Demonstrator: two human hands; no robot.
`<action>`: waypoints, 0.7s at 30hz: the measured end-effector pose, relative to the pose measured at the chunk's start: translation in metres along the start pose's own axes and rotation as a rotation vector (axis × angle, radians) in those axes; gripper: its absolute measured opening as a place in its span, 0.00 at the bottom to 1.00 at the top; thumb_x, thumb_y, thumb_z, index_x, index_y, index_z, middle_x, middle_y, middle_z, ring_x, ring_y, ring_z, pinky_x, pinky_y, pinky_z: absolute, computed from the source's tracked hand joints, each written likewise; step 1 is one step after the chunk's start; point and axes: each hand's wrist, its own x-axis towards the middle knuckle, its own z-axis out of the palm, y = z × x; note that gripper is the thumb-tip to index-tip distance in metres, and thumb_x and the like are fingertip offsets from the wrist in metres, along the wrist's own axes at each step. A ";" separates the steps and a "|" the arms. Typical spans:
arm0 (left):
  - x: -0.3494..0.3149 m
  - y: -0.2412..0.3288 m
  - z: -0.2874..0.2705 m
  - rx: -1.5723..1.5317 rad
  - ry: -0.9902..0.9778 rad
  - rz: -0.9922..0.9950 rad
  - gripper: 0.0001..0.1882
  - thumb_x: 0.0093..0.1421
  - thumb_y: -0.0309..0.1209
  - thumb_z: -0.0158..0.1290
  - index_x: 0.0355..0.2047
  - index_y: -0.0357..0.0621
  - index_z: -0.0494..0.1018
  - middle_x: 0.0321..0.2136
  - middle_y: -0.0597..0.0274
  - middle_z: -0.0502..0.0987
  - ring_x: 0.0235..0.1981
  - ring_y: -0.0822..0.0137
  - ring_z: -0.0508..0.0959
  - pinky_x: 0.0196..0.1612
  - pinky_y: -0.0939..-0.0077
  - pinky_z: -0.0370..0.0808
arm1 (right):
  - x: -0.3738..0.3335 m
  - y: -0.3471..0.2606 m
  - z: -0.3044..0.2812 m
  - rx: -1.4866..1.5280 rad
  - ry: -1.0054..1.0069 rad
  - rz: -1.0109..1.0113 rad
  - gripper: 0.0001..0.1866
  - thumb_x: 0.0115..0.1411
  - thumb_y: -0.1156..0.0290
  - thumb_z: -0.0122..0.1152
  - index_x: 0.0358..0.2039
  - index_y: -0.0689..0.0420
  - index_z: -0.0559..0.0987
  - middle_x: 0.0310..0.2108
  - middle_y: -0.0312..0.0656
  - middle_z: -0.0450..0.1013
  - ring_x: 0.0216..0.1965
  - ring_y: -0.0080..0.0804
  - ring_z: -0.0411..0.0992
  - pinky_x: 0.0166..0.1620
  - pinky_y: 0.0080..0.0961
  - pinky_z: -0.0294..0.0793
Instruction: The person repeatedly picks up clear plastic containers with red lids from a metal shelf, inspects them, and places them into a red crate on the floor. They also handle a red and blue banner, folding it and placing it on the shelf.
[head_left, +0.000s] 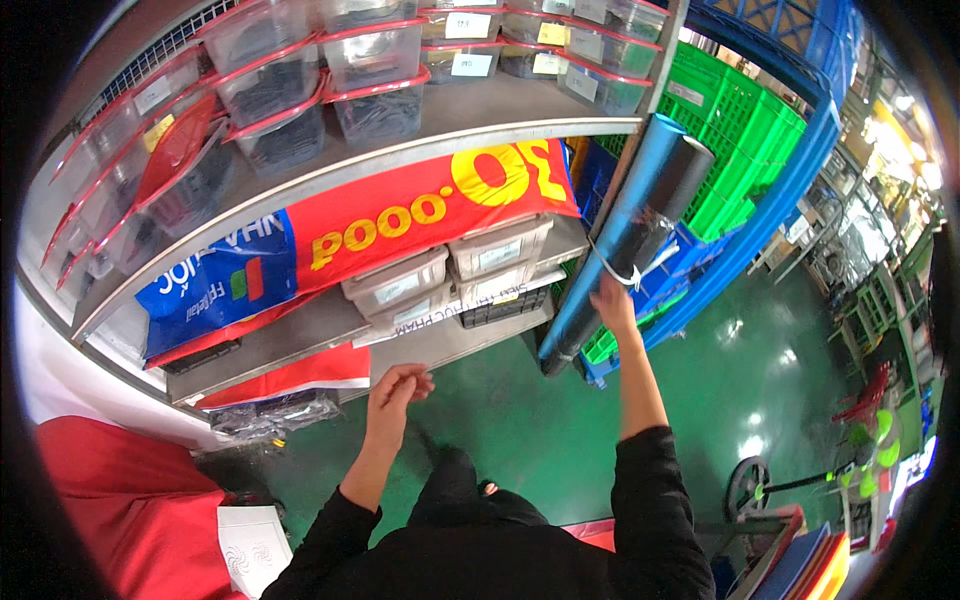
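My right hand (613, 303) reaches forward to two long rolls standing upright against the shelf's right post. Its fingers are closed at the white tie (628, 274) that binds the rolls together; the fingertips are partly hidden. One is a blue roll (625, 195), the other a black roll (668, 195) with a shiny wrapped surface. My left hand (400, 386) hangs in front of the lower shelf, its fingers curled in with nothing visible in them.
The metal shelf (520, 130) carries clear boxes with red lids (375, 108). Below are a red and blue banner (400, 215) and grey bins (400, 285). Green crates (735, 130) and a blue frame (825, 130) stand right. Red cloth (120, 500) and a white box (252, 545) lie lower left.
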 end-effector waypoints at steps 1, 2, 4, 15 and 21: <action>0.010 -0.006 0.002 -0.019 0.036 -0.045 0.11 0.63 0.28 0.44 0.43 0.39 0.71 0.37 0.60 0.76 0.36 0.70 0.76 0.41 0.78 0.72 | 0.043 -0.053 -0.007 0.053 0.124 -0.112 0.31 0.46 0.72 0.65 0.51 0.59 0.67 0.42 0.54 0.71 0.45 0.48 0.71 0.47 0.38 0.70; 0.020 -0.016 0.003 -0.034 0.067 -0.089 0.11 0.63 0.29 0.44 0.42 0.39 0.72 0.36 0.60 0.76 0.36 0.70 0.77 0.41 0.78 0.72 | 0.081 -0.086 -0.011 0.076 0.227 -0.159 0.35 0.45 0.74 0.67 0.54 0.60 0.64 0.45 0.53 0.70 0.47 0.48 0.70 0.50 0.36 0.69; 0.045 -0.039 0.005 -0.068 0.086 -0.182 0.12 0.62 0.29 0.45 0.42 0.40 0.72 0.36 0.60 0.76 0.36 0.70 0.77 0.40 0.79 0.73 | 0.152 -0.128 -0.027 0.156 0.346 -0.299 0.43 0.43 0.71 0.70 0.58 0.59 0.59 0.49 0.57 0.66 0.48 0.51 0.68 0.52 0.38 0.68; 0.218 -0.026 0.086 0.053 -0.257 -0.091 0.11 0.65 0.30 0.43 0.42 0.38 0.72 0.36 0.59 0.77 0.37 0.69 0.77 0.42 0.76 0.72 | 0.338 -0.159 -0.090 0.025 0.643 -0.401 0.68 0.34 0.51 0.78 0.64 0.62 0.40 0.59 0.67 0.47 0.61 0.60 0.50 0.61 0.44 0.53; 0.264 -0.022 0.100 -0.017 -0.282 0.064 0.12 0.66 0.32 0.43 0.41 0.35 0.71 0.35 0.60 0.76 0.36 0.70 0.76 0.43 0.75 0.72 | 0.389 -0.141 -0.073 0.144 0.621 -0.465 0.72 0.32 0.52 0.79 0.63 0.66 0.36 0.61 0.61 0.46 0.63 0.50 0.47 0.64 0.40 0.49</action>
